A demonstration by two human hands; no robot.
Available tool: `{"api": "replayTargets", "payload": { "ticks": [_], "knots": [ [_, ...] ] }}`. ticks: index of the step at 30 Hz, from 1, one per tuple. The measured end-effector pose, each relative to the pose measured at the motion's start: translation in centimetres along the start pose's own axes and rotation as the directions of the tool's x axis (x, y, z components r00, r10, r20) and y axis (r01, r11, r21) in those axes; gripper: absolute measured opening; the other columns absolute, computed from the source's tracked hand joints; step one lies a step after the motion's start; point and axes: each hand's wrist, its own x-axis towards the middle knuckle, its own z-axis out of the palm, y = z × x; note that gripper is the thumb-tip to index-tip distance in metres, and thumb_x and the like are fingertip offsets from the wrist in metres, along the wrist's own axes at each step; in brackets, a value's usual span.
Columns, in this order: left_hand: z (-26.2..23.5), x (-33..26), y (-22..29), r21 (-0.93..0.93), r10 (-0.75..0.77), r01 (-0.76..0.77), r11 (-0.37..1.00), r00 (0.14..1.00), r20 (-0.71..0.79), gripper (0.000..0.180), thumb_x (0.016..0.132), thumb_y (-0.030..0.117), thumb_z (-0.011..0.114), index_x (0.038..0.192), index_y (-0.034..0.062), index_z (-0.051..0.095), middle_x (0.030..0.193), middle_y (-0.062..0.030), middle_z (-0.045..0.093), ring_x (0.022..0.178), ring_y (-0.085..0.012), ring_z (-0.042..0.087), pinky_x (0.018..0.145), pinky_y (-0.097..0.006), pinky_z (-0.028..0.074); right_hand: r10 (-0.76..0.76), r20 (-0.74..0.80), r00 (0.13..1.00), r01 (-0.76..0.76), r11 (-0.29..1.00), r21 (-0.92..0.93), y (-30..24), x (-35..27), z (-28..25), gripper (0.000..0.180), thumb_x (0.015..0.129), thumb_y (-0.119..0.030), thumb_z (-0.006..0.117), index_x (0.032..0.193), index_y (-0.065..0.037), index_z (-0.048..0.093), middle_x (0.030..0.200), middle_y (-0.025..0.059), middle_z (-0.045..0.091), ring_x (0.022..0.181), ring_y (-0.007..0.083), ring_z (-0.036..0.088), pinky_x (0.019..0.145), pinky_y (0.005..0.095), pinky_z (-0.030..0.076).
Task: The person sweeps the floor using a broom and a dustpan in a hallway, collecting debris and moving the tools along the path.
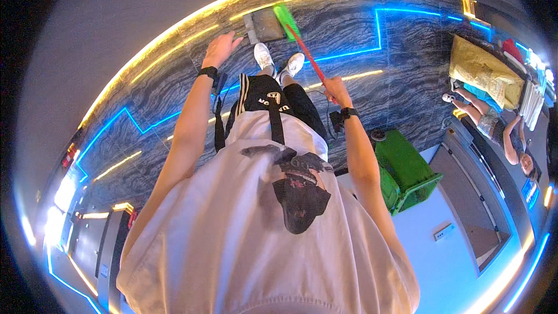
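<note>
My right hand [337,92] is closed around the red stick of a broom [286,22], whose bright green bristles rest on the floor ahead of my feet. Beside the bristles lies a grey-brown dustpan [268,25] with a pale grey edge. Left of the dustpan, my left hand [220,50] appears curled on its thin handle, thumb and one finger showing; most of the grip is hidden. Both wrists wear black bands. The dustpan sits just past the toes of my white shoes [263,55].
Dark veined tiles [349,29] with blue and yellow light lines surround me. A green wheeled bin [405,168] stands close on my right, near a white wall. Farther right, another person [500,131] reaches toward pale folded cloths [530,103] beside a yellow-covered pile [482,70].
</note>
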Motion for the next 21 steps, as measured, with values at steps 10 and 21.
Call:
{"api": "replayTargets", "payload": {
  "ticks": [10,21],
  "knots": [
    [0.3,0.0,-2.0,-0.041,0.031,-0.030,0.999,1.000,0.003,0.048,0.102,0.047,0.052,0.112,0.0019,0.061,0.099,-0.0272,0.069,0.096,-0.0460,0.066,0.081,-0.055,0.053,0.341,0.178,0.923,-0.363,0.621,0.695,-1.3,-5.2,-6.2,0.026,0.095,-0.023,0.057,0.085,-0.002,0.068,0.051,0.0012,0.047,0.036,0.0111,0.038,0.034,0.0305,0.026],
    [0.2,-1.6,-1.5,-0.085,0.009,-0.009,0.996,1.000,-0.006,0.049,0.101,0.049,0.053,0.119,0.0037,0.062,0.100,-0.0276,0.070,0.098,-0.0464,0.066,0.082,-0.054,0.053,0.303,-0.033,0.953,-0.290,0.935,0.204,-2.4,-3.9,-4.1,0.034,0.092,-0.032,0.060,0.083,0.000,0.068,0.056,0.0084,0.059,0.040,0.0188,0.054,0.037,0.0346,0.037]
  ]
}}
